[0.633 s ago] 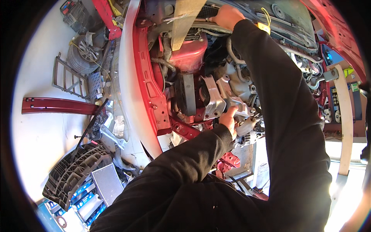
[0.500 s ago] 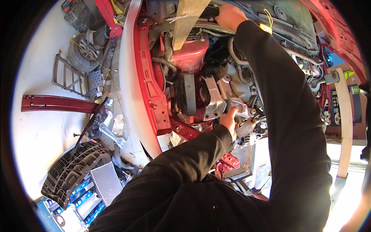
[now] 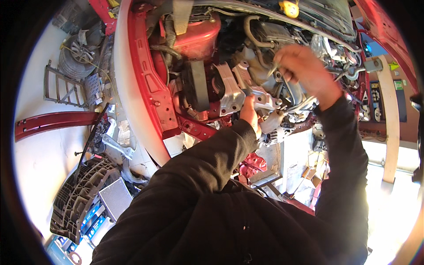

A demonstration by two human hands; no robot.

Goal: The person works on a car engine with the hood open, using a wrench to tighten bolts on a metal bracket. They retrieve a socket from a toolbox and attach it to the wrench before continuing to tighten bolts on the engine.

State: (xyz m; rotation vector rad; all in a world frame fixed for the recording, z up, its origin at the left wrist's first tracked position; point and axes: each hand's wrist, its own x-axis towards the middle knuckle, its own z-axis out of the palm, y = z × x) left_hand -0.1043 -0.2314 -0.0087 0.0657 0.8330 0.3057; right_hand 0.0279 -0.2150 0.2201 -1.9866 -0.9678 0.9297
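Note:
Inside a red car's engine bay, my left hand [image 3: 250, 115] is closed on the lower edge of a silver metal bracket [image 3: 260, 98], thumb uppermost; its other fingers are partly hidden. Beside that bracket sits a second silver engine mount bracket [image 3: 228, 88], with a dark rectangular box [image 3: 197, 86] to its left. My right hand [image 3: 305, 73], blurred by motion, is over the engine to the right. Its fingers are pinched around a small metal piece [image 3: 273, 70], too smeared to name exactly. A curved metal pipe [image 3: 250, 33] runs behind it.
The red inner fender [image 3: 148, 84] borders the bay at left, and a wooden beam [image 3: 181, 17] juts in from the top. A yellow object [image 3: 289, 9] lies by the windshield base. On the left floor are a wheel [image 3: 79, 57], a radiator [image 3: 115, 198] and a black bumper part [image 3: 84, 194].
My right hand has come back from the windshield base to over the engine, now pinching a small metal piece. My left hand stays at the bracket. The view has shifted.

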